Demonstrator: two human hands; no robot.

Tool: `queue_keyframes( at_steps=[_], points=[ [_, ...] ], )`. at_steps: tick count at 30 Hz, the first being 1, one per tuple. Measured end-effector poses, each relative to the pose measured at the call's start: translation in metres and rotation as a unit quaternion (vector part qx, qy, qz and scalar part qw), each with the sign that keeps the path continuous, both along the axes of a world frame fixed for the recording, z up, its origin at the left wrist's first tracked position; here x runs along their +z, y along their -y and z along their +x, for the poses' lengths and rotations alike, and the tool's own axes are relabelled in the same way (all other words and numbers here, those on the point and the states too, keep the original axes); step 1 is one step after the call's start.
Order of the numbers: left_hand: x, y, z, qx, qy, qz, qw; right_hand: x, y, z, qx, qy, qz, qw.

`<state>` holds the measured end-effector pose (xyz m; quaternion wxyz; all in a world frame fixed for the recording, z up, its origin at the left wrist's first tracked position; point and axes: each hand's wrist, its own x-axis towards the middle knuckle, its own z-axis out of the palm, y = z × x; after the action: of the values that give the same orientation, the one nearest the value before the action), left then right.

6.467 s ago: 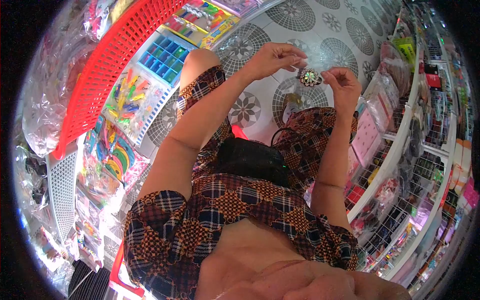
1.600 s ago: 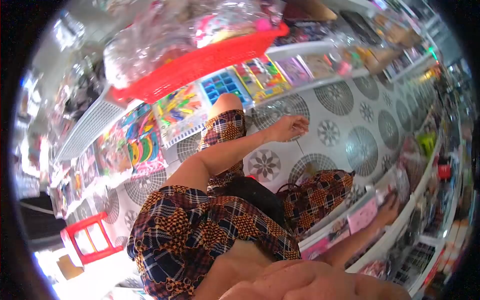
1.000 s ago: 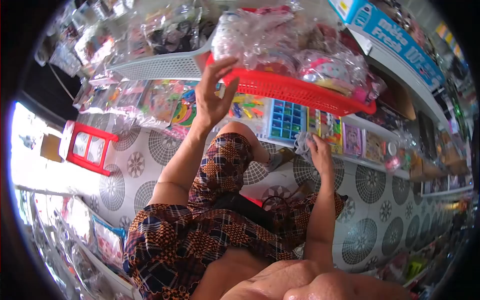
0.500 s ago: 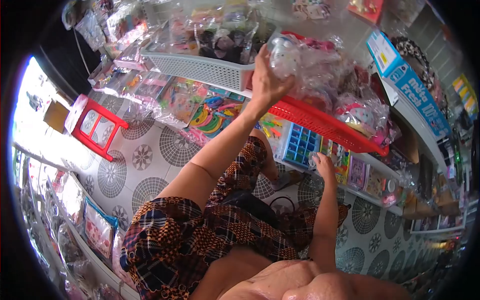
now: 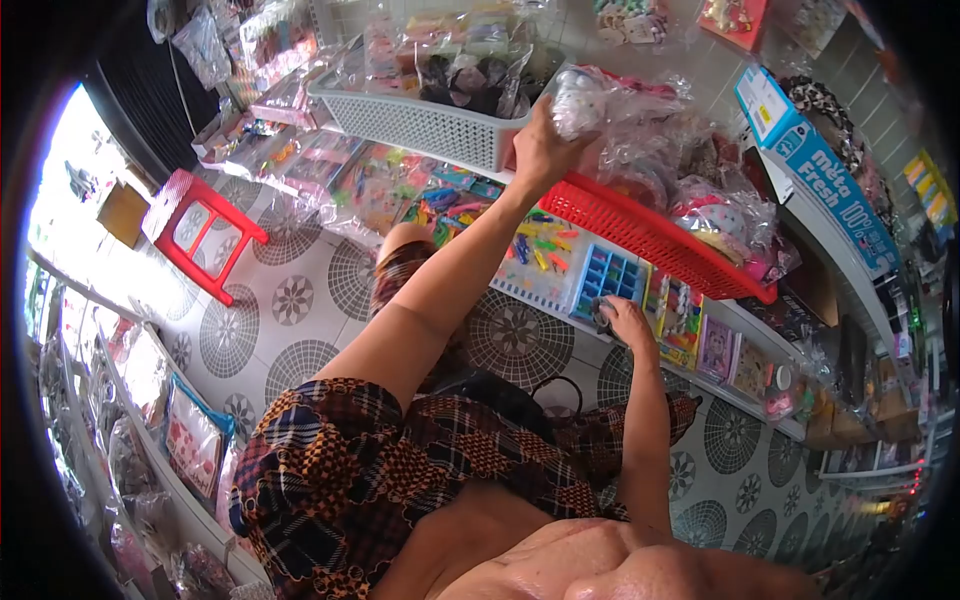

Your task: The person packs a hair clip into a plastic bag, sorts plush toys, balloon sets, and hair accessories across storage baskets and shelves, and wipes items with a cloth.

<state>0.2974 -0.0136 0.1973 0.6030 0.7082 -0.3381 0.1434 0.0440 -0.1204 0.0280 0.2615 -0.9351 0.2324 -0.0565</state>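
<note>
My left hand is closed around a whitish, spotted item in clear plastic, at the left end of a red perforated basket. What the item is cannot be made out. Other plastic-wrapped goods, pink and dark, fill that basket. Lower down, my right hand has its fingers bent round a small greyish thing, too unclear to name. It hovers near a blue compartment tray, and colourful packs lie beside it.
A grey-white basket with bagged goods adjoins the red one. A blue Meta Fresh box stands at right. On the patterned tile floor is a red stool. Packaged goods line the left side.
My left hand has shifted slightly right and the wrapped item has turned in it. My right hand has moved a little left. My leg has swung left, and the view has shifted slightly.
</note>
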Motion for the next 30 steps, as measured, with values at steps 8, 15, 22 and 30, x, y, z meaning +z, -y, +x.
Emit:
queue_keyframes(
  at_steps=[8,15,22,30],
  points=[
    [-0.010,-0.001,0.003,-0.031,-0.025,-0.113,0.993,0.004,0.015,0.021,0.003,-0.030,-0.002,1.000],
    [-0.003,-0.012,-0.007,-0.048,0.006,-0.088,0.995,0.024,-0.009,0.033,0.086,0.072,-0.044,0.993],
    [-0.010,-0.006,-0.020,-0.049,0.221,-0.006,0.974,0.048,-0.036,0.023,0.152,0.109,0.030,0.982],
    [-0.020,-0.005,-0.029,0.002,0.269,-0.058,0.961,0.134,-0.037,0.003,0.023,0.470,0.201,0.859]
  ],
)
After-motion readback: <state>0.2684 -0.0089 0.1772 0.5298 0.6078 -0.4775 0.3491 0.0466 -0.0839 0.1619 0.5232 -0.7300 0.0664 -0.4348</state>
